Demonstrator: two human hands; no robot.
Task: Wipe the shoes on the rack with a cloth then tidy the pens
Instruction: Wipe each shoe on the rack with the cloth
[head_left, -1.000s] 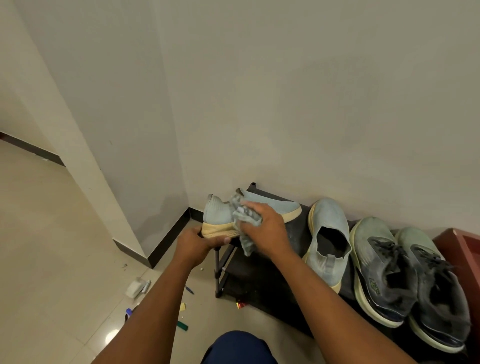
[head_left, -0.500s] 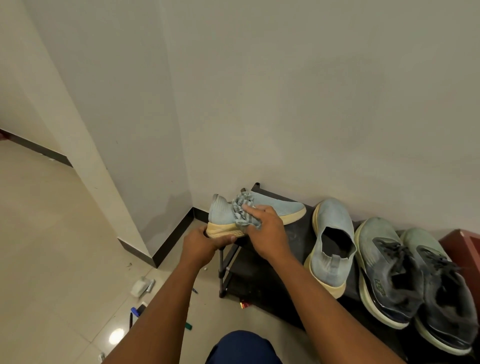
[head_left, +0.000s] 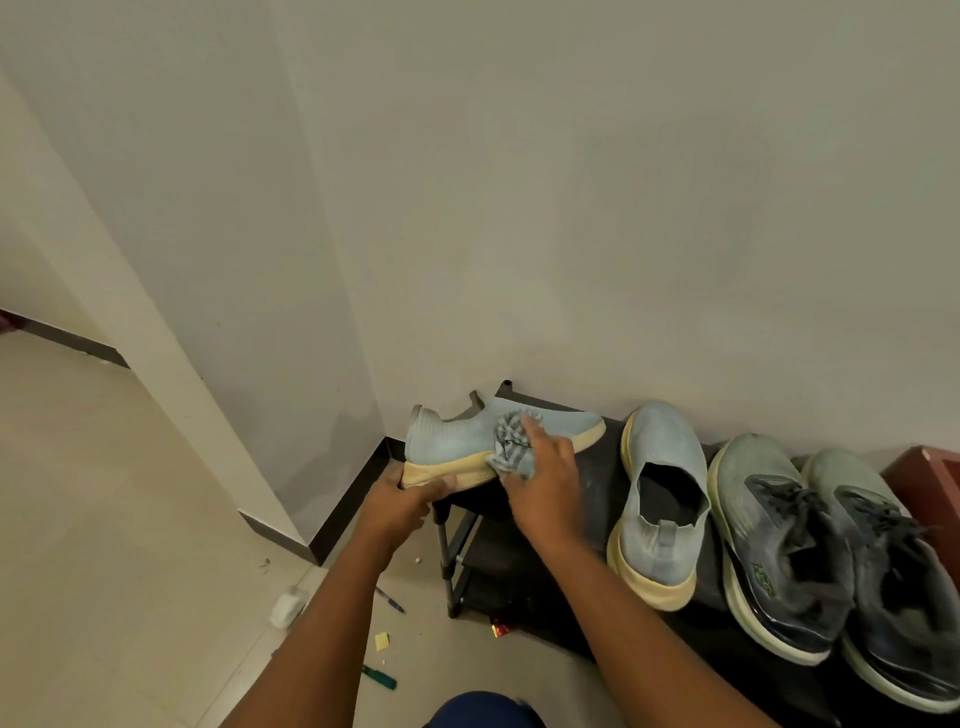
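Note:
A light blue slip-on shoe (head_left: 452, 441) with a cream sole lies on its side at the left end of the black shoe rack (head_left: 597, 483). My left hand (head_left: 400, 501) grips its heel sole from below. My right hand (head_left: 545, 478) presses a bunched grey striped cloth (head_left: 511, 441) against the shoe's side. The matching blue shoe (head_left: 660, 499) stands upright on the rack to the right. Beside it sits a pair of dark grey laced trainers (head_left: 810, 566). On the floor lie a blue pen (head_left: 390, 600) and a green pen (head_left: 379, 677).
The rack stands against a white wall in a corner with black skirting. A white eraser-like object (head_left: 285, 608) and a yellow scrap (head_left: 382, 640) lie on the beige tiles. A red-brown piece of furniture (head_left: 930, 478) adjoins the rack at the right. My blue-clad knee (head_left: 483, 712) shows at the bottom.
My right hand has slid the cloth along the blue shoe's side toward the toe. My left hand keeps its grip on the heel sole.

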